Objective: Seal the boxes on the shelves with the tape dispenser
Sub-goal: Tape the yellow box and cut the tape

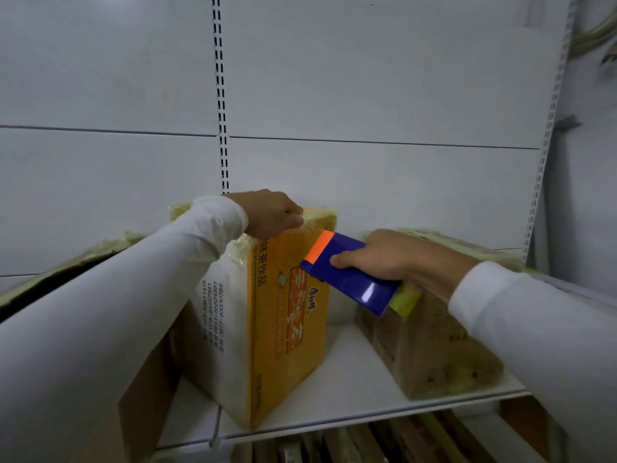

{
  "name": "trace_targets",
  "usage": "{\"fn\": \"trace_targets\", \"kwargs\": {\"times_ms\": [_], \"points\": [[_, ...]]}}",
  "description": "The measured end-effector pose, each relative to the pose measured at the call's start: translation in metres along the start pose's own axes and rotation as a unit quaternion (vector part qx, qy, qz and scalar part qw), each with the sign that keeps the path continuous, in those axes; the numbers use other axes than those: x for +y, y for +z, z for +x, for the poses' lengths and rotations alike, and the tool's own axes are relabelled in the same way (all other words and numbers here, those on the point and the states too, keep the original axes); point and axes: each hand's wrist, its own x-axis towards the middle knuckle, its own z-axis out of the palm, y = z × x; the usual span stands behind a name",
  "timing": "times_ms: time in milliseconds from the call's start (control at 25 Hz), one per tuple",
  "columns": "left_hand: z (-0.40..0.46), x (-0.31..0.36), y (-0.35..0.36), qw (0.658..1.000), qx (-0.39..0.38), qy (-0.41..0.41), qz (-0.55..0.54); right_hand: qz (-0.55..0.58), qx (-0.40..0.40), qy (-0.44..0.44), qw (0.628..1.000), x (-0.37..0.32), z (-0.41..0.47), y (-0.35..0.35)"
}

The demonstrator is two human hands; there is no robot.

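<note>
White sleeves (100, 312) fill the near corners at 8 and 4 o'clock, both reaching toward the middle of the shelf (350, 389).

From the head camera, the left hand (270, 213) sits on the top near corner of the yellow box (287, 329), just above centre, its fingers curled down over the taped top edge and gripping it. That box stands upright on the shelf, one corner turned toward the camera, with printed writing on its yellow and white faces.

At 3 o'clock from it, the right hand (397, 259) holds the tape dispenser (347, 275), fingers wrapped round its blue body with the thumb along the near side. Its orange front edge is at the upper right side of the yellow box; whether it touches cannot be told.

Behind the right hand stands a brown box (430, 349), farther right on the same shelf. Another brown box (147, 389) sits at 7 o'clock, partly hidden by the left sleeve.
</note>
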Motion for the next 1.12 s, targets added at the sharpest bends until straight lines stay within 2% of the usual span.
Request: {"fn": "trace_targets", "kwargs": {"times_ms": [120, 240, 320, 440, 480, 640, 760, 880, 1040, 1120], "points": [[0.001, 0.006, 0.001, 1.0, 0.011, 0.014, 0.002, -0.044, 0.014, 0.018, 0.999, -0.012, -0.005, -0.004], [0.002, 0.011, 0.003, 0.999, 0.021, 0.028, 0.003, -0.186, 0.073, -0.012, 0.98, -0.024, -0.002, -0.005], [0.0, 0.01, 0.002, 0.999, 0.023, 0.028, 0.001, -0.239, 0.11, -0.03, 0.964, -0.029, 0.0, -0.002], [-0.007, -0.004, 0.0, 0.999, 0.023, 0.024, 0.0, -0.342, 0.106, 0.003, 0.934, 0.001, -0.003, -0.006], [-0.007, -0.011, -0.001, 1.0, 0.019, 0.019, -0.004, -0.344, 0.103, 0.02, 0.933, 0.021, -0.004, -0.008], [-0.003, -0.018, 0.001, 0.999, 0.011, 0.033, -0.034, -0.211, 0.147, 0.016, 0.966, 0.064, 0.001, -0.039], [0.003, -0.01, 0.0, 0.997, 0.018, 0.07, -0.034, -0.154, 0.182, -0.051, 0.97, 0.063, 0.007, -0.065], [0.0, -0.014, -0.009, 0.998, 0.013, 0.052, -0.017, -0.043, 0.185, -0.131, 0.973, 0.06, 0.004, -0.084], [0.002, 0.0, 0.009, 0.994, 0.106, 0.009, -0.027, -0.025, 0.17, -0.204, 0.964, 0.047, 0.002, -0.09], [0.004, 0.005, 0.03, 0.985, 0.155, -0.048, 0.05, -0.018, 0.153, -0.224, 0.962, 0.043, 0.005, -0.087]]}}
